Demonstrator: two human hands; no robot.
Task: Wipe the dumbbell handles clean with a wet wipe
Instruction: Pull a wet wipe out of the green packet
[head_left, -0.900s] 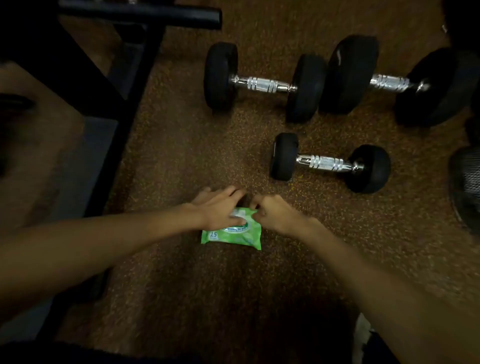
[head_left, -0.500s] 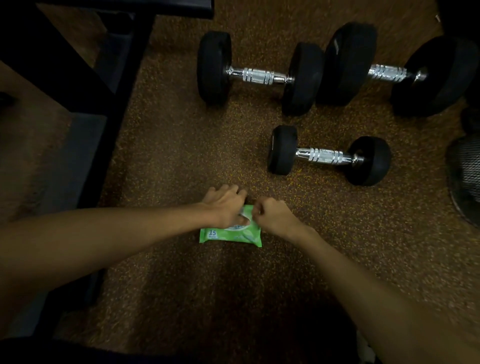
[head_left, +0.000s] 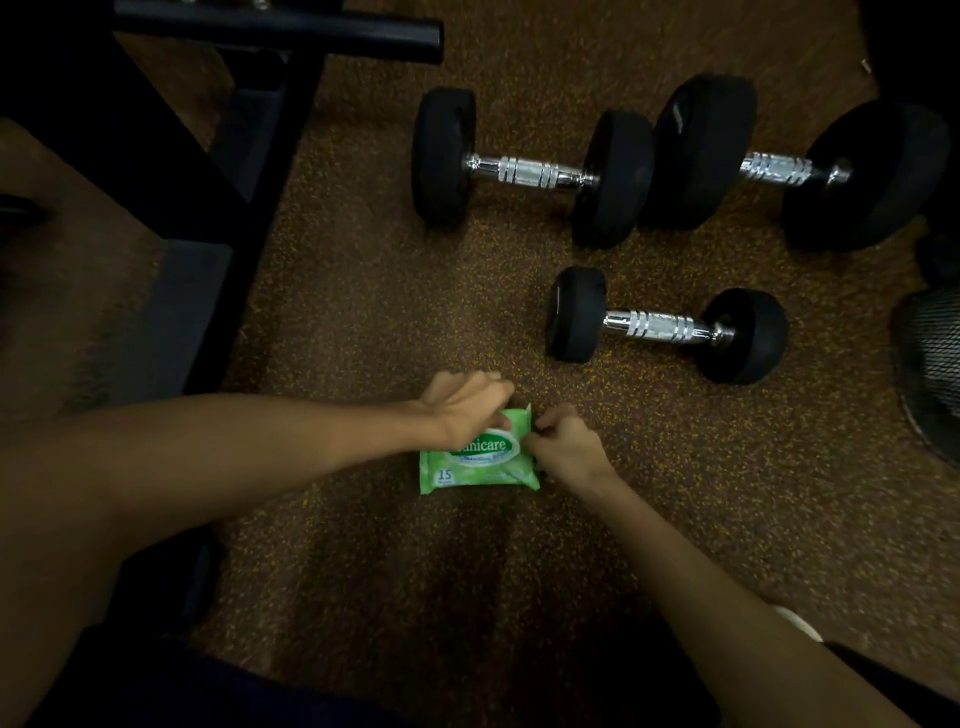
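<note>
Head view: our left hand (head_left: 462, 410) curls its fingers over the green wet wipe pack (head_left: 472, 470) to keep it steady on the floor (head_left: 363, 312), while our right hand (head_left: 563, 447) pinches its right edge, we think to open it. Further right, the small dumbbell (head_left: 649, 326) lies apart, its handle not yet wiped.

Dim warm light, dark corners, bright glints on chrome, slight motion blur, wide-angle bending at edges

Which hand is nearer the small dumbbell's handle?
Right. The right hand pinches the wipe pack at its right edge, below-left of the handle; the left hand holds the pack's top, farther left.
</note>
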